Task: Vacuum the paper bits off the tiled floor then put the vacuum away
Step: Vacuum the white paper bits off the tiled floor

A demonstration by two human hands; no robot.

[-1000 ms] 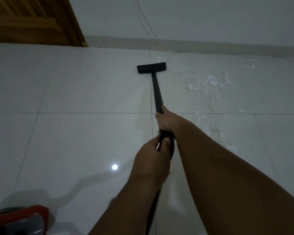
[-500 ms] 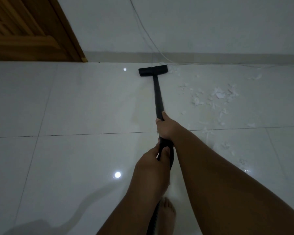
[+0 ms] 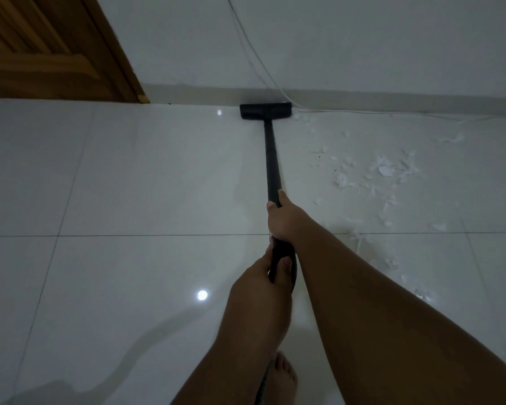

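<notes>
A black vacuum wand [image 3: 272, 159] runs straight away from me across the white tiled floor [image 3: 146, 176]. Its flat black floor head [image 3: 265, 111] lies against the skirting at the foot of the far wall. My right hand [image 3: 285, 217] grips the wand further up; my left hand [image 3: 260, 285] grips the handle just behind it. White paper bits [image 3: 383, 171] are scattered over the tiles to the right of the wand, some right beside the head. The vacuum's body is out of view.
A wooden door [image 3: 47, 48] fills the top left corner. A thin white cable [image 3: 263, 68] hangs down the white wall and runs right along the skirting. My bare foot [image 3: 284, 375] stands below my hands, with the ribbed hose beside it.
The floor head has slid forward from the open tile to the skirting. I have stepped closer to the wall, and the red vacuum body at bottom left has left the view.
</notes>
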